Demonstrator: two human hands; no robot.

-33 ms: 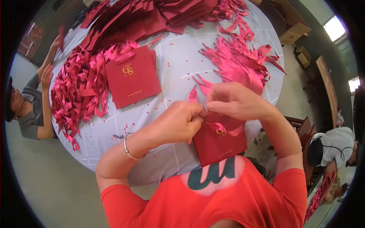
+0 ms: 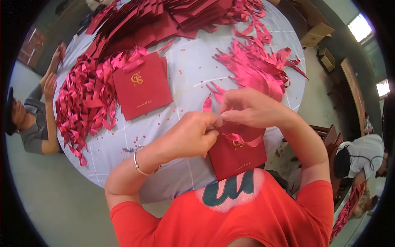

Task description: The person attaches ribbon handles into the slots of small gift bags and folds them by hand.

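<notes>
In the head view, a flat, square, dark-red paper bag with gold print (image 2: 232,164) lies at the near edge of the round bench covered in pale cloth (image 2: 189,45), against the person's red shirt (image 2: 185,220). A glossy pink ribbon strip (image 2: 256,143) crosses its face. The left hand (image 2: 192,133), with a silver-coloured bangle (image 2: 137,162) at its wrist, and the right hand (image 2: 249,109) meet above the bag's upper part, fingers bent inward with tips nearly touching; whether they grasp ribbon cannot be told, as the tips hide it. Beyond the right hand spreads a fan of loose pink ribbons (image 2: 255,70). Left of centre lie two overlapping dark-red bags (image 2: 142,96), beside a tangled heap of pink ribbons (image 2: 88,101). A large pile of dark-red bags (image 2: 135,24) covers the far side.
</notes>
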